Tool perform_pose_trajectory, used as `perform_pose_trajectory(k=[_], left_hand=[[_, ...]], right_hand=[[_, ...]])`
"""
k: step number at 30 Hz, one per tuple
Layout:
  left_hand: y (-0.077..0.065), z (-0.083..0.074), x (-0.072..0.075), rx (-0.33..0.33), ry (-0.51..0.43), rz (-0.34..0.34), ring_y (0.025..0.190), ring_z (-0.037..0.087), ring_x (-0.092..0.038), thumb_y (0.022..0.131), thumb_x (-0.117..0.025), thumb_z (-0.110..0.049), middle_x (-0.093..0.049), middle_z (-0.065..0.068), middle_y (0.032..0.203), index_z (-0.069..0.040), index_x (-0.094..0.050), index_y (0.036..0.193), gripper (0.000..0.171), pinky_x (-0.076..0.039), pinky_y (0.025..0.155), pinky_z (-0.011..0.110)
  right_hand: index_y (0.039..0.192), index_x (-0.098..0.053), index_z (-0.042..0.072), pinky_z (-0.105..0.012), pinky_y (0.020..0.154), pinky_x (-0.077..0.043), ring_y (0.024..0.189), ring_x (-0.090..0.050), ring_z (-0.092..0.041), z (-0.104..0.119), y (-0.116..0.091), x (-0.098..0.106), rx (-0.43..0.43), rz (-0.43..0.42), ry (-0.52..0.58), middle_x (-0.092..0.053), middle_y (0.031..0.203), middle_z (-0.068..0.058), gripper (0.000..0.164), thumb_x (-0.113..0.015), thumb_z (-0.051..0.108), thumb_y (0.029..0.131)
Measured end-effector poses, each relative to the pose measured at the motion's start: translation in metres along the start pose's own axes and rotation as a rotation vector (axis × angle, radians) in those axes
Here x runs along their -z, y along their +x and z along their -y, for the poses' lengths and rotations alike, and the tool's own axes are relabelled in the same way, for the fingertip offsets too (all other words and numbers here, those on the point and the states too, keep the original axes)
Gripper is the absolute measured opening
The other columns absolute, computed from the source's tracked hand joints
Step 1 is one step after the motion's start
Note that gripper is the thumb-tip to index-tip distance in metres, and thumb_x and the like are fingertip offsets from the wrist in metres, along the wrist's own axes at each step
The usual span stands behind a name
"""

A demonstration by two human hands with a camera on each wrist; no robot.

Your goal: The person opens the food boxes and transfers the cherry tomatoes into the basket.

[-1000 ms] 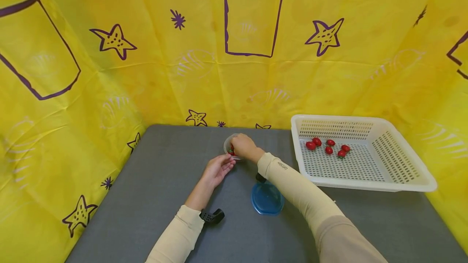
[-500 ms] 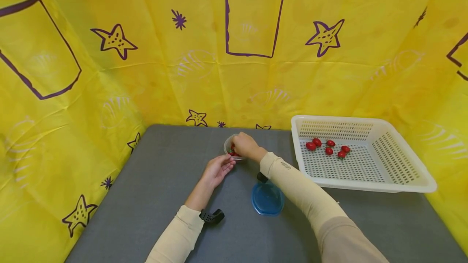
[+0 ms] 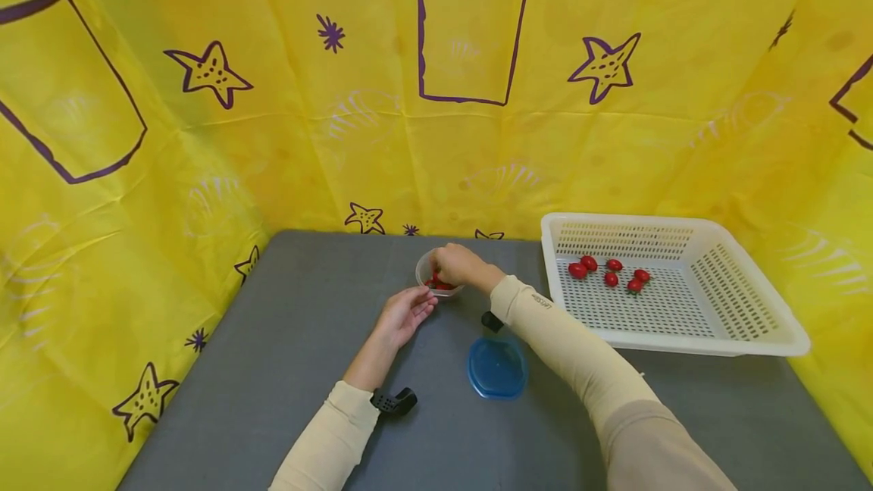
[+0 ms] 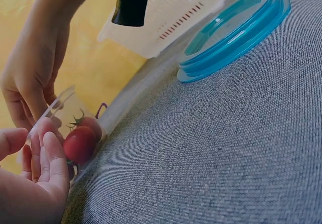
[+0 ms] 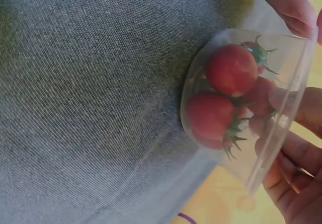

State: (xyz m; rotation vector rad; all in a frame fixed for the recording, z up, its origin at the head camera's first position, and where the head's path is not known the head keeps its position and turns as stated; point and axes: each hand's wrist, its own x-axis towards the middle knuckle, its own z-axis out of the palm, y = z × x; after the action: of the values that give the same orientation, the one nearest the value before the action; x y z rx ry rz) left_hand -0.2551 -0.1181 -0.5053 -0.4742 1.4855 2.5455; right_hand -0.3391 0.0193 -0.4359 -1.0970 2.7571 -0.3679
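Observation:
A clear plastic container (image 5: 271, 168) holding several cherry tomatoes (image 5: 231, 70) stands near the table's back edge. My left hand (image 3: 404, 315) pinches its near rim, thumb on one side and fingers on the other. From the right, my right hand (image 3: 461, 264) reaches over the rim; in the right wrist view its thumb and fingers are around a cherry tomato (image 5: 259, 126) inside, partly blurred by the container wall. Nearer to me, a blue lid (image 3: 497, 368) lies on the table; the left wrist view also shows this lid (image 4: 234, 32).
A white perforated basket (image 3: 743, 317) with several cherry tomatoes (image 3: 611, 279) stands at the right on the grey table (image 3: 286, 339). A yellow patterned cloth (image 3: 293, 157) hangs behind and at the sides.
My right hand has shifted slightly to the right within the container's opening, showing more of the tomatoes inside. The left hand keeps its place at the rim.

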Motion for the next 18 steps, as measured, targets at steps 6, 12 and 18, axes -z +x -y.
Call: perform_pose_trajectory(k=[6, 12, 18], left_hand=[[-0.0001, 0.0007, -0.0011, -0.001, 0.004, -0.01, 0.069, 0.01, -0.066, 0.096, -0.056, -0.007, -0.066, -0.001, 0.072, -0.007, -0.06, 0.085, 0.012, -0.055, 0.068, 0.021], [0.0002, 0.0001, -0.0005, -0.002, 0.005, -0.004, 0.069, 0.01, -0.067, 0.096, -0.057, -0.007, -0.066, -0.001, 0.072, -0.007, -0.06, 0.086, 0.011, -0.055, 0.069, 0.021], [-0.0006, -0.0008, -0.0001, 0.008, 0.011, -0.003, 0.07, 0.009, -0.067, 0.097, -0.055, -0.008, -0.067, -0.002, 0.073, -0.008, -0.059, 0.087, 0.011, -0.055, 0.07, 0.021]], right_hand=[[0.099, -0.073, 0.005, -0.026, 0.065, -0.052, 0.073, -0.058, -0.02, -0.0028, 0.0002, -0.0065, -0.014, -0.011, 0.016, -0.071, 0.089, -0.008, 0.014, -0.068, 0.006, 0.086], [0.096, -0.073, 0.005, -0.03, 0.072, -0.055, 0.077, -0.062, -0.021, -0.0055, 0.0003, -0.0084, 0.003, -0.035, 0.037, -0.073, 0.092, -0.009, 0.012, -0.07, 0.009, 0.086], [0.094, -0.073, 0.006, -0.029, 0.071, -0.054, 0.078, -0.063, -0.02, -0.0083, -0.0021, -0.0015, 0.029, -0.046, 0.061, -0.073, 0.091, -0.008, 0.01, -0.071, 0.009, 0.085]])
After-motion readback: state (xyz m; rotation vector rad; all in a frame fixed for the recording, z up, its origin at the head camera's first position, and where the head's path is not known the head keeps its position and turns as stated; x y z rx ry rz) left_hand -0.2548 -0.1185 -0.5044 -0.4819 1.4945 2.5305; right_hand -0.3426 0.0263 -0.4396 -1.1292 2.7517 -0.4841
